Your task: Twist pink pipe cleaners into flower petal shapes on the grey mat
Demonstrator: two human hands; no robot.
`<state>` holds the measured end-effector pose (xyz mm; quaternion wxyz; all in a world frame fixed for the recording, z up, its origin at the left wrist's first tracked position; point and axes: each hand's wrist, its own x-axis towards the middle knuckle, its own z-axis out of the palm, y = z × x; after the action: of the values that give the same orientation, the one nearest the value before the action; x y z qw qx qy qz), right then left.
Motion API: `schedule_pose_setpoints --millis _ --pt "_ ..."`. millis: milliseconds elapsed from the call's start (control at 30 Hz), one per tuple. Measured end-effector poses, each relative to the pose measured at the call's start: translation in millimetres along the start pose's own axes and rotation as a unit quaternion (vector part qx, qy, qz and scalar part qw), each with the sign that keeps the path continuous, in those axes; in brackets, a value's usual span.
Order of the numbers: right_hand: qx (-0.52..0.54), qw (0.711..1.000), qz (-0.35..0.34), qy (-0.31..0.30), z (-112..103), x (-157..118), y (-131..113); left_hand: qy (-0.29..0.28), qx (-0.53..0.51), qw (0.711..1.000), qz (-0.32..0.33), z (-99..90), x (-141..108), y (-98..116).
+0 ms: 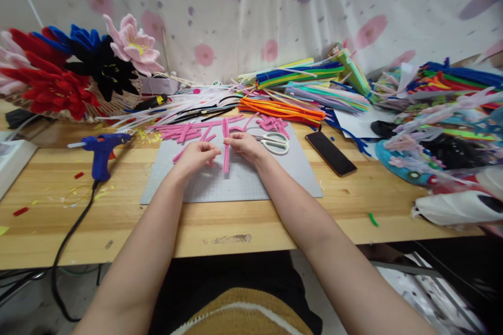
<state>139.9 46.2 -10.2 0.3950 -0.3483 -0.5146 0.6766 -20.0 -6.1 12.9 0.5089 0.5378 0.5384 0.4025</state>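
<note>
In the head view, my right hand pinches a folded pink pipe cleaner near its middle. A narrow loop sticks up above the fingertips, and the paired ends hang below. My left hand is just left of it, fingers curled and fingertips together, a small gap away from the pipe cleaner. Whether anything is between those fingertips is too small to tell. Both hands are over a grey cutting mat. Scissors with white handles lie beside my right hand, and cut pink pipe cleaners are beyond my left.
A blue glue gun with a black cord stands at left, below fluffy flowers. Orange pipe cleaners and other coloured bundles line the back. A phone lies right of the mat, with a white roll farther right.
</note>
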Motion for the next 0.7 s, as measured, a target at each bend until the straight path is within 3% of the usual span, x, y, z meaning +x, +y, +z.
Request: schedule_pose_setpoints --millis 300,400,567,700 --pt "0.018 0.999 0.021 -0.034 0.8 -1.8 -0.4 -0.054 -0.004 0.998 0.013 9.5 -2.0 -1.9" --pt "0.001 0.999 0.012 -0.035 0.3 -1.8 0.5 -0.035 -0.078 0.996 -0.018 2.6 2.4 -3.1" --pt "-0.012 1.0 0.002 -0.016 -0.7 0.0 2.9 -0.108 -0.249 0.952 -0.144 -1.8 4.2 2.3" --pt "0.022 1.0 0.002 -0.006 -2.2 2.8 4.0 -0.077 -0.263 0.957 -0.094 6.6 4.2 -0.6"
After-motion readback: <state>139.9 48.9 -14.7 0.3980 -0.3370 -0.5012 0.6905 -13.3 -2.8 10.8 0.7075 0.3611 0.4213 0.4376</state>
